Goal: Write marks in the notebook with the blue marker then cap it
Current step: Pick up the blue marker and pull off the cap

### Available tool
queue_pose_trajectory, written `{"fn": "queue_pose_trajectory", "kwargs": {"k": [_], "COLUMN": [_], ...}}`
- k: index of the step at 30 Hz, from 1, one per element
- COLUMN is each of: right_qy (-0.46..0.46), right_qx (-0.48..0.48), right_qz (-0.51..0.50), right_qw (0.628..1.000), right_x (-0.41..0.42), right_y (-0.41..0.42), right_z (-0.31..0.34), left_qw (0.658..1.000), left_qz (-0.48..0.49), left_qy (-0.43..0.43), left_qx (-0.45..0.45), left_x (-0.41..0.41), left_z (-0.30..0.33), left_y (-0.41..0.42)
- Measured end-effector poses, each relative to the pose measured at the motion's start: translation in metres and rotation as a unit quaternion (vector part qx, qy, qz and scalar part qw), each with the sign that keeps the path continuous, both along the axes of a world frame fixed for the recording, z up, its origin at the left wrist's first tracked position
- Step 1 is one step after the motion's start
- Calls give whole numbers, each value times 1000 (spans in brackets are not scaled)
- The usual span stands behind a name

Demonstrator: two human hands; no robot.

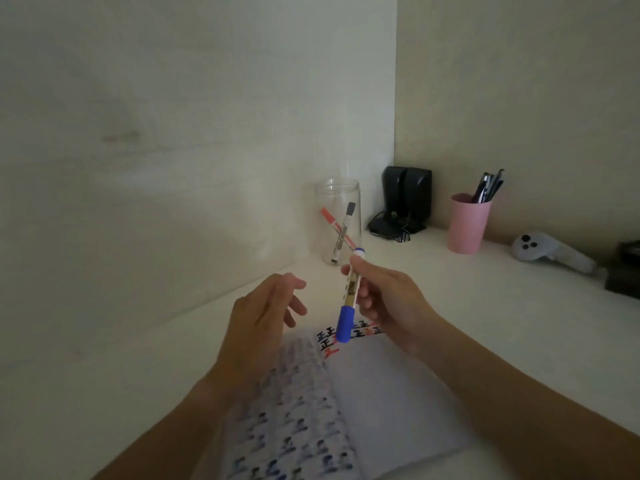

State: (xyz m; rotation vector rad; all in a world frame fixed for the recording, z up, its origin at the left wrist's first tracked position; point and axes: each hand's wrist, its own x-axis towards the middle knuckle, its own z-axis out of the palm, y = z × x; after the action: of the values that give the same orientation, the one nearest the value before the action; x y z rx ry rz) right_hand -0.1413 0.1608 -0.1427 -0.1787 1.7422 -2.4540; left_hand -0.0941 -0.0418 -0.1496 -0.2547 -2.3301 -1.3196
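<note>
Above the open notebook (381,393), my right hand (388,299) pinches the blue marker (349,296) mid-barrel, blue cap (344,323) on and pointing down; left hand (263,313) hangs loosely spread, touching nothing. I judge the marker light, rigid, slightly slick; best gripped on the barrel. Clear jar (337,221) holds red and black markers; pink cup (469,223) holds dark pens.

I count one blue marker (349,299), capped, and one open notebook (346,407). One clear jar (338,221) holds two markers, one red (328,217) and one black (343,233). One pink cup (468,223) holds several pens (489,187). One white controller (550,252).
</note>
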Motion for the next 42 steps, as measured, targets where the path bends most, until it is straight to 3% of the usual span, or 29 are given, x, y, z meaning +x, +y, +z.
{"fn": "queue_pose_trajectory", "kwargs": {"k": [3, 7, 10, 13, 17, 21, 25, 27, 29, 32, 36, 38, 39, 41, 42], "right_qy": [20, 19, 32, 71, 98, 135, 162, 166, 155, 92, 56, 66, 75, 74, 71], "right_qx": [6, -33, -64, -31, -13, 22, 17, 16, 18, 10, -1, 2, 0, -54, -80], "right_qz": [19, 27, 83, 126, 74, 37, 57, 64, 41, -27, -70, -76, -73, -85, -98], "right_qw": [1000, 999, 994, 989, 992, 990, 985, 984, 987, 995, 996, 995, 995, 992, 989], "right_x": [1, 5, 14, 25, 27, 27, 30, 32, 35, 36, 37, 36, 34, 26, 20], "right_y": [-5, -10, -16, -22, -25, -24, -21, -21, -25, -32, -36, -36, -33, -21, -10], "right_z": [-10, -14, -17, -22, -23, -19, -15, -12, -10, -10, -8, -6, -4, 2, 4], "left_qw": [998, 990, 987, 982, 969, 959, 987, 988, 980, 927, 905, 925, 952, 992, 988], "left_qz": [-43, -19, -23, -33, -16, -25, -93, -109, -94, 11, 32, 0, -32, -118, -141], "left_qy": [49, 110, 142, 172, 198, 179, 82, 57, 83, 191, 211, 185, 135, 2, -45], "left_qx": [-7, -82, -69, -72, -147, -219, -107, -92, -152, -322, -368, -333, -273, -52, 41], "left_x": [7, 5, 7, 8, 7, 9, 14, 17, 17, 9, -2, 2, 3, -2, -4], "left_z": [-9, -13, -14, -16, -16, -15, -10, -8, -7, -1, -3, -1, -1, 1, 1], "left_y": [-2, -3, -5, -5, -5, 3, 6, 4, 4, 7, 9, 15, 16, 8, -1]}}
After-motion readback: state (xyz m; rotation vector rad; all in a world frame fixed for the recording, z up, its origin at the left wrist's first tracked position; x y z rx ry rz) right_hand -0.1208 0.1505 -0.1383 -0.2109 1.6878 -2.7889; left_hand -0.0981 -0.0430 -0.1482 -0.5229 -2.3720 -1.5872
